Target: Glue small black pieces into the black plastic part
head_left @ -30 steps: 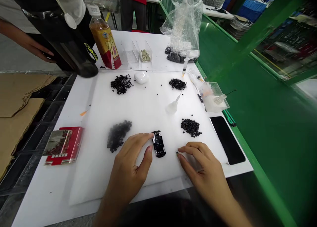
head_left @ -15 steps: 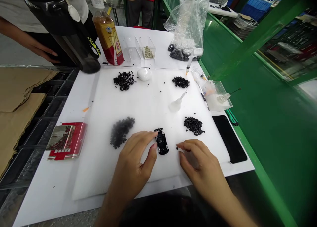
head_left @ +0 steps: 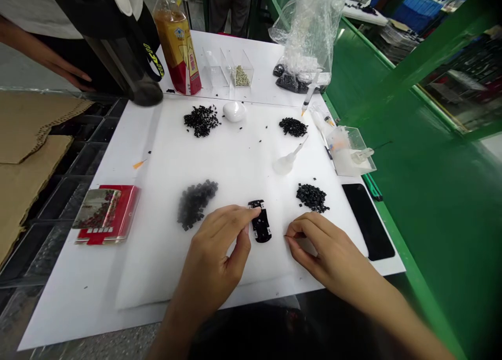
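A small black toy-car chassis (head_left: 261, 226) lies on the white foam sheet (head_left: 235, 158), between my two hands. My left hand (head_left: 219, 245) reaches over its upper left corner; the index fingertip rests there, and the thumb sits apart at its left side. To the right of the chassis, my right hand (head_left: 317, 245) is closed in a pinch, thumb and index tips together. A dark sliver of a small black square piece (head_left: 285, 236) shows at those fingertips, mostly hidden. Just beyond that hand is a pile of black square pieces (head_left: 311, 198).
Another pile of dark squares (head_left: 196, 203) lies left; two piles of black bits (head_left: 201, 121) (head_left: 293, 126) lie farther back. Around them are a dropper bottle (head_left: 285, 162), syringe (head_left: 309, 98), clear box (head_left: 351, 156), phone (head_left: 368, 221), drink bottle (head_left: 176, 46) and red packet (head_left: 113, 213). A person stands back left.
My right thumb and index finger have closed on the small black square that lay at the index fingertip. The left index finger stays at the chassis. The whole view has shifted slightly.
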Tool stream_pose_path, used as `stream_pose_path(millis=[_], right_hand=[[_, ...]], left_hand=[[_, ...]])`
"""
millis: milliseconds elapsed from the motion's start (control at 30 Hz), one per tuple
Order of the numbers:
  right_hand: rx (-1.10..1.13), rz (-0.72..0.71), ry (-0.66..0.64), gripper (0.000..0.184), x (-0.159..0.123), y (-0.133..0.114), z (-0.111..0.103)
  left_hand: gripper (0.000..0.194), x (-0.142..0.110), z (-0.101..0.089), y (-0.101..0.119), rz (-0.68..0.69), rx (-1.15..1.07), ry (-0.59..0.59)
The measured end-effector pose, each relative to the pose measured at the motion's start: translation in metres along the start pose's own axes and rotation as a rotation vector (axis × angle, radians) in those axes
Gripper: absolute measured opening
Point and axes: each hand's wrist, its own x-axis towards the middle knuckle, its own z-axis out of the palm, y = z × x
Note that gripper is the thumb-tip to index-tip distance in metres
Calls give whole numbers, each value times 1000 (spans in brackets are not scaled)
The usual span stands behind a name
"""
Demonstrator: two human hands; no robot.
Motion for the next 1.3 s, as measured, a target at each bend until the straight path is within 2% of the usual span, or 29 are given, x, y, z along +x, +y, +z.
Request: stream_pose_path(millis=[133,267,367,567,867,1000,1200,1300], right_hand=[[-63,-117,-46,8,2,1,-6],[18,-186,-16,16,6,-3,-3],[-9,-249,10,18,12,-3,2],[-50,-288,-58,19,18,2,3],[-325,-409,-154,32,17,-2,-4],[-293,-428,-53,33,10,-1,0],[-84,-241,232,52,-6,-7,25],[14,-149,305,50,-11,-13,32]], left_hand=[[39,-2,1,-1,22,46,-4],[41,-1,4,-2,55,102,-8],[41,0,5,-3,85,115,-7],[39,0,5,-1,77,107,-13],[37,0,5,-3,79,96,-21],[36,-1,5,-2,79,95,-18],[36,-2,5,-3,85,91,-12],[36,-2,5,-3,91,78,-14]])
